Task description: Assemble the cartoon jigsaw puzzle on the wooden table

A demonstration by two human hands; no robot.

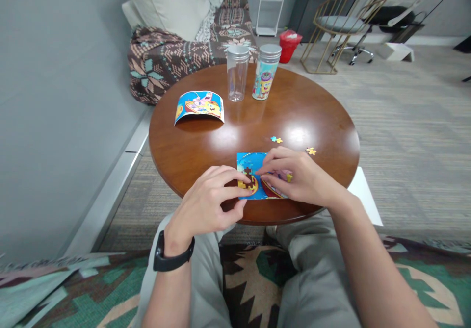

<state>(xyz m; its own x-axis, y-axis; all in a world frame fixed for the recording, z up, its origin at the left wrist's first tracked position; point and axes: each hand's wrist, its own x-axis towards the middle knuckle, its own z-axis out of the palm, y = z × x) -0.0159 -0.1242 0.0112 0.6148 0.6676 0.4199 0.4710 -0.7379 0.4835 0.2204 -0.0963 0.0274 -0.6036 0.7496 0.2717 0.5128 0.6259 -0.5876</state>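
Observation:
A partly assembled cartoon jigsaw puzzle (262, 189), mostly blue with yellow and red parts, lies near the table's front edge. Brown wood shows through a gap in its left part. My left hand (215, 193) reaches over that side, fingers stretched and apart, fingertips at the yellow area beside the gap. From the right, my right hand (296, 173) covers much of the puzzle. Its fingers extend leftward with the tips on or just above the surface, and no piece shows between them. Loose puzzle pieces (276, 139) lie beyond, with another yellow piece (311, 151) farther right.
On the round brown table (198, 156) stand a clear jar (236, 75) and a cartoon-printed jar (265, 75), both with silver lids. A curved picture sheet (200, 105) rests at the left. Behind are a patterned sofa (180, 53), a red bin (289, 47) and a gold-framed chair (340, 24).

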